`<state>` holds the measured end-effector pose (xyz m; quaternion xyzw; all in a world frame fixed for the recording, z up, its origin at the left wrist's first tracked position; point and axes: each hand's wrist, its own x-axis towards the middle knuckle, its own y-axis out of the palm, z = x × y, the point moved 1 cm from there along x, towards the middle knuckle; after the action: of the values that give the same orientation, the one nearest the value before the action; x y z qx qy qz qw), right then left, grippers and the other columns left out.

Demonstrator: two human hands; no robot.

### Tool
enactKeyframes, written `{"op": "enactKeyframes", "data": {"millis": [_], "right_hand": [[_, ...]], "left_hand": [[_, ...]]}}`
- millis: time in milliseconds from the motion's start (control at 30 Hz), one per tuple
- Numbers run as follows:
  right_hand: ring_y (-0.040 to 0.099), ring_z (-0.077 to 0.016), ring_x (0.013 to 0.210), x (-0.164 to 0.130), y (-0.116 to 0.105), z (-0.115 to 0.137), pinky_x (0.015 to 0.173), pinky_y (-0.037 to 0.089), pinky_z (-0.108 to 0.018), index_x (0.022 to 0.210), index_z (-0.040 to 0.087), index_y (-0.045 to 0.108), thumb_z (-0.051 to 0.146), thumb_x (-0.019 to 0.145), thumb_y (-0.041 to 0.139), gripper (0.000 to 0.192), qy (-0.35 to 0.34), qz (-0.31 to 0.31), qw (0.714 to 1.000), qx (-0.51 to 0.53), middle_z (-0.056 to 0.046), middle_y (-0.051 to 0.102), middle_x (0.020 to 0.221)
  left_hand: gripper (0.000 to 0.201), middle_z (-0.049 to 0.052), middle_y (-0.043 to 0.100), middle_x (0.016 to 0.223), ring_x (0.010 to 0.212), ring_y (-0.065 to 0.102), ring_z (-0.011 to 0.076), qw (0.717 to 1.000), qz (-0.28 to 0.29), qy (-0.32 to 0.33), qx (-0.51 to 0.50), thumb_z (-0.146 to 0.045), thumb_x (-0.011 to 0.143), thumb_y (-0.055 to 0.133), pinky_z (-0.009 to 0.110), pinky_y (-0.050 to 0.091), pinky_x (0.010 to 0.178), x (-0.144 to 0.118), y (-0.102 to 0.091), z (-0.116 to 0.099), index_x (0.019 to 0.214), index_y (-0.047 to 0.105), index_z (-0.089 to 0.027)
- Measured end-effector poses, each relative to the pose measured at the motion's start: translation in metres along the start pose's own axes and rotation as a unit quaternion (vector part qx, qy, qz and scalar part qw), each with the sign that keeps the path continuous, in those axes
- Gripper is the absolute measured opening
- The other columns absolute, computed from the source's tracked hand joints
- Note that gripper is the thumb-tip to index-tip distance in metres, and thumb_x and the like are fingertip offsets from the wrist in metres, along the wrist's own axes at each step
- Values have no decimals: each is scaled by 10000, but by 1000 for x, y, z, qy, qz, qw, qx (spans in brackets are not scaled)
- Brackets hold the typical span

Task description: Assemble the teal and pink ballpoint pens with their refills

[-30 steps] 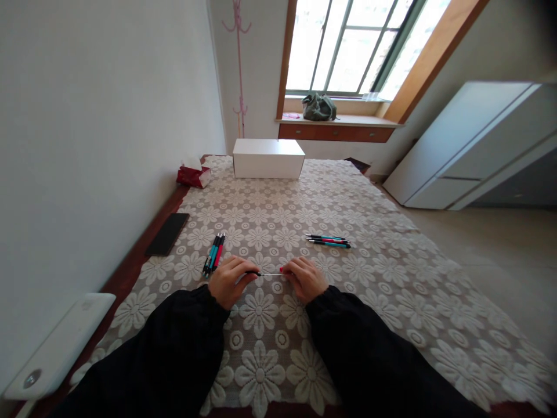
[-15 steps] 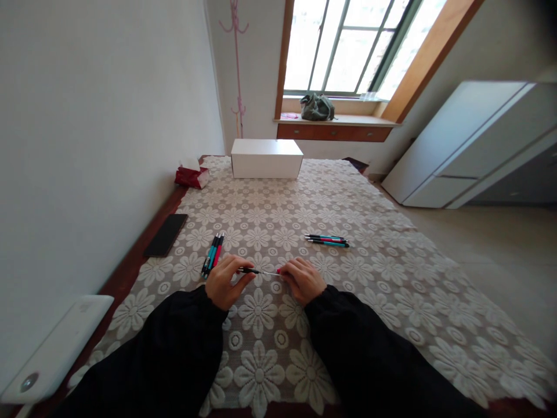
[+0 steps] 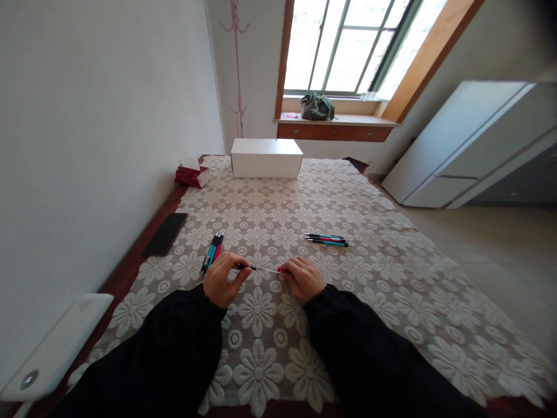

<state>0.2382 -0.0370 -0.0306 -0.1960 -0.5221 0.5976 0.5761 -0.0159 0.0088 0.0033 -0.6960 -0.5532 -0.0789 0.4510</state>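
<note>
My left hand (image 3: 223, 281) pinches the black front part of a pen (image 3: 246, 267), from which a thin refill (image 3: 266, 270) sticks out to the right. My right hand (image 3: 302, 278) holds the red barrel (image 3: 281, 270) at the refill's other end. Both hands rest low over the flowered lace tablecloth (image 3: 278, 325). A small bunch of teal and red pens (image 3: 213, 252) lies just beyond my left hand. Another bunch of pens (image 3: 326, 240) lies beyond my right hand.
A black phone (image 3: 166, 233) lies at the table's left edge by the wall. A white box (image 3: 266, 158) and a red tissue pack (image 3: 190, 175) stand at the far end. A white device (image 3: 52, 348) sits near left. A white cabinet (image 3: 470, 145) stands at right.
My hands have drawn slightly further apart, so more of the thin refill shows between the black part and the red barrel. The view shifted a little.
</note>
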Motion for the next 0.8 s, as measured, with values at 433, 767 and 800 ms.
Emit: {"op": "enactKeyframes", "data": {"millis": [433,767,800], "right_hand": [[576,-205,847,3,-9,9,797,429,-352,905,231,596,196,965,535,93,-66,-33,995,72,-38,692,881],[534,-206,831,3,-7,10,774,382,-345,885,220,613,183,941,549,93,-80,-10,997,7,-33,681,858],[533,-206,829,3,-7,10,771,382,-346,885,218,617,183,940,547,96,-79,-7,997,0,-34,679,858]], "left_hand": [[73,50,745,964,1007,650,261,981,167,-57,82,-143,864,661,431,502,906,0,12,20,864,658,-216],[252,44,740,1083,1071,632,231,987,157,-11,44,-67,907,497,434,496,986,3,11,20,900,695,-222],[296,44,740,1083,1073,632,225,988,151,-5,38,-36,889,466,429,497,990,3,11,19,901,697,-220]]}}
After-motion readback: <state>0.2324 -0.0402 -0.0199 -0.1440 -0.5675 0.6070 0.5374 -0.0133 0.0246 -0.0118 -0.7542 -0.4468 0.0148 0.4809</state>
